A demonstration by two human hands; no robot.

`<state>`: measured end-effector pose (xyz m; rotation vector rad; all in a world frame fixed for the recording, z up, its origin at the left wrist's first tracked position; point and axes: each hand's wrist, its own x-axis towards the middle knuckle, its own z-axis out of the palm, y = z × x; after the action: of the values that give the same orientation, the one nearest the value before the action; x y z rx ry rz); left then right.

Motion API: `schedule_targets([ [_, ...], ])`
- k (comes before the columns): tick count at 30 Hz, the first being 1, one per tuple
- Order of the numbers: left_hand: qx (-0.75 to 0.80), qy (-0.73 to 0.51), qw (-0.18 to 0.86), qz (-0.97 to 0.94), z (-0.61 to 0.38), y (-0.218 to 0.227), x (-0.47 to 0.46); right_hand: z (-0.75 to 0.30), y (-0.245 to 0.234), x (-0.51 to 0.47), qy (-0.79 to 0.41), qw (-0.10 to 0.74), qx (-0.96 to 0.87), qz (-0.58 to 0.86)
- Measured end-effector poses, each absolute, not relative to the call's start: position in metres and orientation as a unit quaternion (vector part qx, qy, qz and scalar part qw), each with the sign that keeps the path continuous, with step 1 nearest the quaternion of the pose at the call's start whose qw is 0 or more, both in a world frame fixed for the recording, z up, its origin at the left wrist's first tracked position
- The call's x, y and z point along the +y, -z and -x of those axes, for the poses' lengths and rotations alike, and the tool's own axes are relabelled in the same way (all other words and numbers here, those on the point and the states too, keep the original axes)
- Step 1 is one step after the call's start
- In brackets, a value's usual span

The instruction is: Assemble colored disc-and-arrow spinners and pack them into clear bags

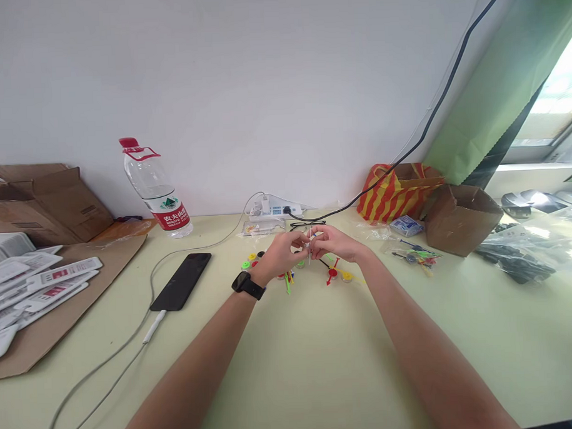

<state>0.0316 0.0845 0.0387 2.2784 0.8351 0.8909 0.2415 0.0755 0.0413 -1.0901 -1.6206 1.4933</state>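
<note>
My left hand [283, 255] and my right hand [332, 243] meet over the middle of the table, fingers pinched together. Between the fingertips is a small, thin, pale piece [309, 254], too small to name; both hands appear to grip it. Below and around them lie small coloured plastic parts: a green arrow-shaped piece [288, 284], a red piece with arrow ends [332, 273] and a yellow round piece [347, 277]. Left of my left hand sits a green round piece [245, 265]. Some parts are hidden behind my hands.
A black phone [181, 282] on a white cable lies left. Beyond stand a water bottle [166, 200] and a cardboard box [46, 201]. A power strip [276, 208] sits by the wall. To the right are bagged coloured parts [415, 255], a small brown box [455, 224] and a striped bag [383, 195].
</note>
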Motion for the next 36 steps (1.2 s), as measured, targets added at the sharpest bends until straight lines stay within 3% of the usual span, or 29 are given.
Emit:
schedule_targets([
  [6, 0.306, -0.337, 0.264, -0.85, -0.033, -0.035, 0.085, -0.238, -0.041, 0.075, -0.538, 0.312, -0.649, 0.438],
  [13, 0.303, -0.303, 0.271, -0.862, -0.038, -0.024, 0.081, -0.244, -0.04, 0.077, -0.316, 0.195, -0.697, 0.614],
  [18, 0.291, -0.243, 0.204, -0.902, -0.04, -0.016, 0.077, -0.263, -0.048, 0.078, -0.253, 0.164, -0.703, 0.644],
  [23, 0.305, -0.227, 0.146, -0.914, -0.028, -0.021, 0.086, -0.268, -0.064, 0.07, -0.337, 0.05, -0.78, 0.524],
  [26, 0.316, -0.244, 0.139, -0.906, -0.021, -0.027, 0.091, -0.264, -0.064, 0.068, -0.341, -0.009, -0.774, 0.533],
  [31, 0.338, -0.283, 0.151, -0.885, -0.014, -0.04, 0.091, -0.261, -0.064, 0.07, -0.312, 0.016, -0.774, 0.551],
  [36, 0.34, -0.293, 0.206, -0.87, -0.015, -0.053, 0.085, -0.263, -0.074, 0.069, -0.291, 0.168, -0.79, 0.513],
])
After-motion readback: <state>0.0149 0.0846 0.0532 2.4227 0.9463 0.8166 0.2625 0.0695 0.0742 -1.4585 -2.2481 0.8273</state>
